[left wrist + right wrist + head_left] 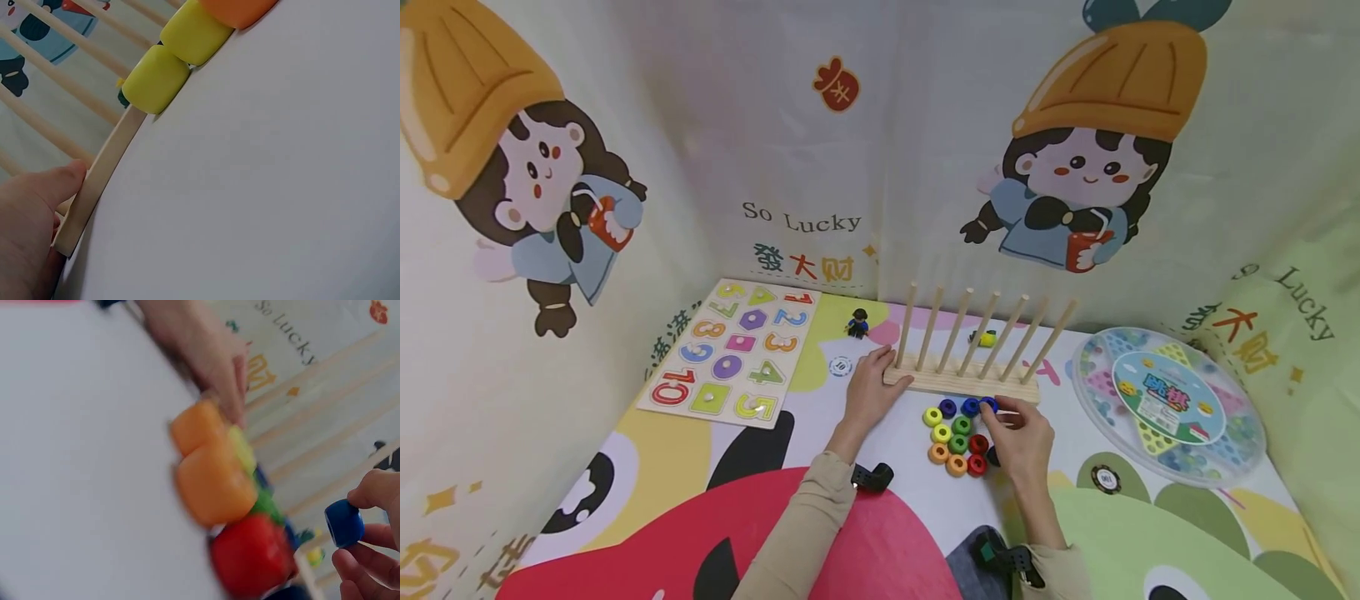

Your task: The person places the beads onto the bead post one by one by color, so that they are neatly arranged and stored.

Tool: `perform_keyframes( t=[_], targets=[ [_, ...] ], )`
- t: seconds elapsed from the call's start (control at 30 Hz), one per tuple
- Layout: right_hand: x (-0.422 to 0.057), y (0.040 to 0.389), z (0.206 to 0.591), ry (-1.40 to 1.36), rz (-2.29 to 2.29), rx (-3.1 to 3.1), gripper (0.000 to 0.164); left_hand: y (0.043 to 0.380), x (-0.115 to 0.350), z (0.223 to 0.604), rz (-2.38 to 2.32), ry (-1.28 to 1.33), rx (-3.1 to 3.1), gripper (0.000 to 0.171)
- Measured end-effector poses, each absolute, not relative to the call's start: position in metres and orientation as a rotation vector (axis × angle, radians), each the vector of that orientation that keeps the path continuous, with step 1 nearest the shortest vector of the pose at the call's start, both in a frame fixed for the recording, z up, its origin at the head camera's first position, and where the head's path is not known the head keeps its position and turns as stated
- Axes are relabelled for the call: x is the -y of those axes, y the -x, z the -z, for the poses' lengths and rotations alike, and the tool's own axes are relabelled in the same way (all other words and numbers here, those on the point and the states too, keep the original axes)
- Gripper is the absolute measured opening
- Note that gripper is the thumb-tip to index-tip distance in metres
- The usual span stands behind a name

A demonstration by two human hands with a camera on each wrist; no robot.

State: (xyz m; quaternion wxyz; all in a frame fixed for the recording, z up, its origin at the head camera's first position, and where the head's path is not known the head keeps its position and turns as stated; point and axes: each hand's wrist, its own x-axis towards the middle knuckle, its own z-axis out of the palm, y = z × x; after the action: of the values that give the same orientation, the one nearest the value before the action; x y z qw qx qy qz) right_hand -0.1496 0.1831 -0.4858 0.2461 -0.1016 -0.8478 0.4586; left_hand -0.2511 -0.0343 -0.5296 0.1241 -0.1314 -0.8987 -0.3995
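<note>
A wooden peg rack (962,382), a flat base with several upright rods, stands across the middle of the table. My left hand (868,387) grips its left end, and the left wrist view shows the thumb (65,181) lying along the base. Between thumb and fingers my right hand (1021,433) pinches a blue bead (344,523), held in front of the rack's right part. Grouped before the rack are yellow beads (942,433), green beads (962,425), red beads (978,443), orange beads (957,465) and a dark blue bead (948,408). A dark bead sits partly hidden by the right hand.
To the left lies a number and shape puzzle board (730,354). A round clear game box (1168,406) is at the right, with a black chip (1106,479) before it. Behind the rack are a small figure (857,323) and a yellow-green toy (983,338). A pale chip (841,367) lies left of the rack.
</note>
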Motion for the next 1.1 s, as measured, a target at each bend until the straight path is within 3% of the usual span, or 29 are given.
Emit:
perform_keyframes(
  t=[0.43, 1.1],
  targets=[
    [-0.150, 0.175, 0.435, -0.172, -1.189, 2.281, 0.023, 0.248, 0.034, 0.528, 1.125, 0.410, 2.616, 0.081],
    [-0.107, 0.219, 0.363, -0.306, -1.261, 2.113, 0.022, 0.249, 0.036, 0.526, 1.150, 0.392, 2.635, 0.081]
  ],
)
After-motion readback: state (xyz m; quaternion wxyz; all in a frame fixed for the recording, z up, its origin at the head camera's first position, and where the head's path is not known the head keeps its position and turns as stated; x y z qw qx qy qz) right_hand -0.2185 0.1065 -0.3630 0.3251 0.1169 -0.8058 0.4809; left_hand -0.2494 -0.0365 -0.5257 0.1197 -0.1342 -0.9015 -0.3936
